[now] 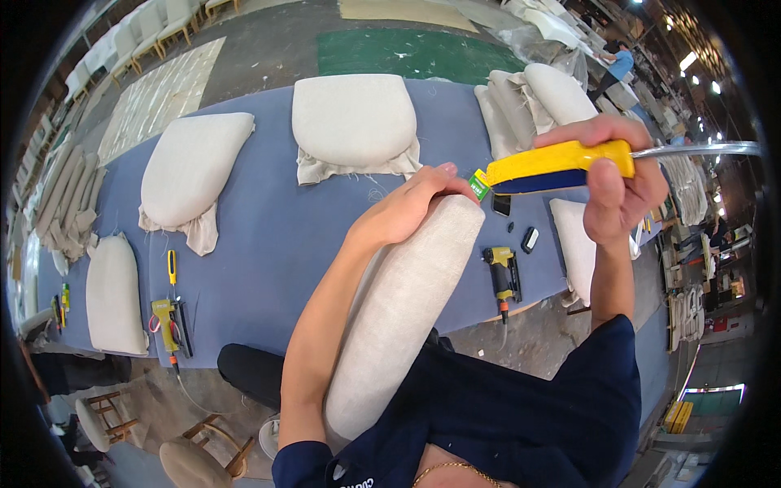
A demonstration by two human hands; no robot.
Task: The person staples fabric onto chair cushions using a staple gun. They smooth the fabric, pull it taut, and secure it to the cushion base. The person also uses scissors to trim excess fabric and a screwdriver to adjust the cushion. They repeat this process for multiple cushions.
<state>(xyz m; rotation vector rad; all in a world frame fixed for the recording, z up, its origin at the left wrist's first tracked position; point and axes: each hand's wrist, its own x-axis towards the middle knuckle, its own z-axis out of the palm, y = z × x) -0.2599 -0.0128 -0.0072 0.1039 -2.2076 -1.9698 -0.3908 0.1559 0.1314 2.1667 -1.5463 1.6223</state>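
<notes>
My left hand is closed over the upper end of a beige fabric-covered cushion, which stands tilted between my left forearm and body. In my right hand is a screwdriver with a thick yellow and dark blue handle; its metal shaft points right, away from the cushion. My fingers wrap the handle near the shaft, and its butt end is close to my left fingertips. Just behind that end sit a small green box and a dark phone, both partly covered.
Beige cushions with loose fabric edges lie around the blue-grey table. A staple gun with an air hose rests at its right edge; another staple gun lies left. Wooden-legged stools stand below. A person is far right.
</notes>
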